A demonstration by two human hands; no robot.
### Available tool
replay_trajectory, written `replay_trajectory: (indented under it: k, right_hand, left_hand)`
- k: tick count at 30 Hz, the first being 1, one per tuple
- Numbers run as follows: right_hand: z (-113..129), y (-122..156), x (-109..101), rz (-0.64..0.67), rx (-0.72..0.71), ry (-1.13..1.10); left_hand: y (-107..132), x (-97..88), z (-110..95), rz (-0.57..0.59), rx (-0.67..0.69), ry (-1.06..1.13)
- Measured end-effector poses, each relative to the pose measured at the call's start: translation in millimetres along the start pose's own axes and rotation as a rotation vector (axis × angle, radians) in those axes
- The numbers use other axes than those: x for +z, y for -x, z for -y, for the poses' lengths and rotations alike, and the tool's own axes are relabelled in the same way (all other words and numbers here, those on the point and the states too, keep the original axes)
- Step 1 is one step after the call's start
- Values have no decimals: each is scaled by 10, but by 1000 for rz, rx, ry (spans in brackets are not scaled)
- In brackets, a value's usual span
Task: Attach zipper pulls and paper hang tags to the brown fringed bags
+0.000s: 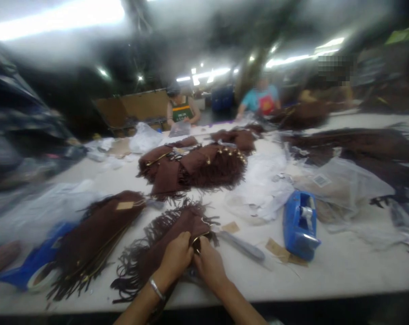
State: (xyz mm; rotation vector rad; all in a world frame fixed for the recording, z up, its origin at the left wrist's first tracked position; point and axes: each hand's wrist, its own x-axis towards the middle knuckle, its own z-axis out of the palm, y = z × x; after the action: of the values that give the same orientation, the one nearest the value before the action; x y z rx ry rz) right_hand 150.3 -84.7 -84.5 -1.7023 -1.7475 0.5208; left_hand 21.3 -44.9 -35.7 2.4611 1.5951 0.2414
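A brown fringed fabric piece (163, 237) with a gold-coloured edge lies in front of me at the table's near side. My left hand (177, 253), with a silver bracelet at the wrist, is closed on its gold edge. Close beside it, my right hand (207, 264) is closed on the same edge, fingers bent inward. Blur hides the exact fingertip contact. Just right of the hands lie a grey long-handled tool (245, 247) and a small brown card tag (230, 227). On the left rests a stack of similar brown fringed pieces (102, 225) with a tan tag.
A blue tape dispenser (294, 225) stands at right beside tan tags (279, 250). Another blue dispenser (31, 266) is at left, near another person's hand (4, 257). Brown pieces (204, 164) and clear plastic bags (346, 180) lie farther back. Two people work across the table.
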Motion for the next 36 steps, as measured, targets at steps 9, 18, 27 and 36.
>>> replay_trajectory:
  k: [9, 18, 27, 36]
  right_hand:
    - [-193, -32, -113, 161, 60, -144]
    - [92, -142, 132, 332, 53, -276]
    - [162, 406, -153, 237, -61, -68]
    - [376, 386, 363, 221, -220, 415]
  left_hand:
    - [18, -51, -11, 5, -5, 31]
    - [54, -115, 35, 78, 84, 41]
    - [267, 40, 383, -91, 214, -76]
    - [283, 94, 460, -107, 247, -111]
